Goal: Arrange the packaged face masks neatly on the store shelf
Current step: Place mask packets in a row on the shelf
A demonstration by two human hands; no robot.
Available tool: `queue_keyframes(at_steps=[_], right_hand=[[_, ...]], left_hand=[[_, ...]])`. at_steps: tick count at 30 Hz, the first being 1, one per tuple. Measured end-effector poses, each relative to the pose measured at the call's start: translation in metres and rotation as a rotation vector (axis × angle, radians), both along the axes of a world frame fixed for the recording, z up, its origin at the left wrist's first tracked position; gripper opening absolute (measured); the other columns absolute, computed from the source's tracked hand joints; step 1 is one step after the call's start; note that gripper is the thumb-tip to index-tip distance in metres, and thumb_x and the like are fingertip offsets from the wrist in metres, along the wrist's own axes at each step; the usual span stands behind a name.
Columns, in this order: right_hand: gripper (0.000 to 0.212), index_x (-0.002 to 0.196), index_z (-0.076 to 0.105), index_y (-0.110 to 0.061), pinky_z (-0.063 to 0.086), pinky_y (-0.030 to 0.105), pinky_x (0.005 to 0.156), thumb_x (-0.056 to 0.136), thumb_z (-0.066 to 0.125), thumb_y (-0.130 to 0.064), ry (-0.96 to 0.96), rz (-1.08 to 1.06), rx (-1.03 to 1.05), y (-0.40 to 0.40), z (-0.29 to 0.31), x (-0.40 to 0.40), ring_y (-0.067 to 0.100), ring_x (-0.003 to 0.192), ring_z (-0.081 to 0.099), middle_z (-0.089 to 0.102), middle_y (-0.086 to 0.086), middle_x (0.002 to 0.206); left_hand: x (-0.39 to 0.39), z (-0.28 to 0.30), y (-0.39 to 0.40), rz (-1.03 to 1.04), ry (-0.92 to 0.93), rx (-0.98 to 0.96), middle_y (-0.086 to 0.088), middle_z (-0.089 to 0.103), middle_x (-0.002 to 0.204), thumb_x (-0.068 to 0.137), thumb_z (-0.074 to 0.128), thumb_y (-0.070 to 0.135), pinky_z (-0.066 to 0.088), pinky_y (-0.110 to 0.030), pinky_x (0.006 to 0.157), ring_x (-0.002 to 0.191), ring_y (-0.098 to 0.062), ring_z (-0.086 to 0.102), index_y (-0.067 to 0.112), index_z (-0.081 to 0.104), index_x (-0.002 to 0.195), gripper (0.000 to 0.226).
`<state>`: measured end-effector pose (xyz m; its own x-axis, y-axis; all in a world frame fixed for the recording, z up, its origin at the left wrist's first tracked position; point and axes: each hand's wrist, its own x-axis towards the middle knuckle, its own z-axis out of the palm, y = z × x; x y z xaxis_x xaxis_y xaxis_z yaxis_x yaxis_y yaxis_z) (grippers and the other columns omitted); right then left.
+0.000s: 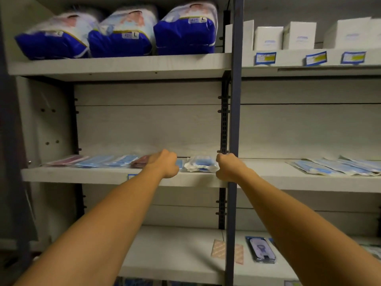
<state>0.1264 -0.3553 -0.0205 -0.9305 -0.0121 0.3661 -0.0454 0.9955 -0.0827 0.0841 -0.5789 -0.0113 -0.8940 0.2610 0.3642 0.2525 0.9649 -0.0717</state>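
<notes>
Both arms reach to the pale wooden middle shelf (82,176), where flat clear-wrapped blue and maroon face mask packets (107,161) lie in a row. The left hand (165,164) and right hand (227,167) flank a crumpled clear packet of blue masks (201,164); their fingers curl away, so I cannot tell any grip. Best to square this packet against its neighbour, edges parallel with the shelf front.
</notes>
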Motion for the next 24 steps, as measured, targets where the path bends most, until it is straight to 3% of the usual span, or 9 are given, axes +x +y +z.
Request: queue_keyframes(at_steps=[5,10,13,18,24], right_hand=[[0.044,0.130,0.052,-0.009,0.053,0.033,0.081,0.089,0.067,-0.017,-0.070,-0.051,0.025,0.025,-0.006,0.046,0.028,0.103,0.061,0.063,0.013,0.120],[0.039,0.132,0.051,-0.006,0.055,0.036,0.091,0.094,0.057,-0.011,-0.079,-0.137,-0.004,0.068,0.009,0.074,0.029,0.104,0.060,0.059,0.014,0.122],[0.036,0.131,0.051,-0.006,0.053,0.031,0.083,0.096,0.057,-0.012,-0.060,-0.162,-0.011,0.092,0.014,0.080,0.026,0.096,0.059,0.056,0.011,0.110],[0.033,0.124,0.052,-0.005,0.050,0.031,0.073,0.092,0.053,-0.009,-0.094,-0.191,0.026,0.142,0.013,0.087,0.026,0.089,0.057,0.053,0.010,0.103],[0.033,0.122,0.052,-0.004,0.046,0.030,0.071,0.089,0.054,-0.006,-0.131,-0.245,0.039,0.228,-0.005,0.096,0.027,0.090,0.055,0.058,0.014,0.116]], left_hand=[[0.034,-0.004,0.024,-0.051,0.005,0.008,-0.011,0.060,0.129,0.096,0.050,0.031,0.053,-0.038,0.088,0.108,-0.032,0.061,0.018,0.057,0.132,0.039],[0.060,-0.002,0.061,-0.102,0.007,0.002,-0.009,0.066,0.119,0.091,0.051,0.024,0.050,-0.033,0.072,0.094,-0.029,0.062,0.018,0.062,0.121,0.033],[0.068,0.000,0.086,-0.125,0.003,0.019,-0.009,0.063,0.122,0.094,0.050,0.025,0.049,-0.033,0.073,0.101,-0.029,0.063,0.018,0.061,0.127,0.036],[0.064,0.003,0.145,-0.249,-0.014,0.101,-0.006,0.064,0.115,0.093,0.054,0.027,0.055,-0.038,0.079,0.095,-0.025,0.062,0.019,0.061,0.123,0.031],[0.058,0.005,0.240,-0.376,-0.079,0.167,-0.003,0.063,0.121,0.092,0.055,0.029,0.055,-0.041,0.089,0.102,-0.022,0.062,0.020,0.060,0.130,0.039]])
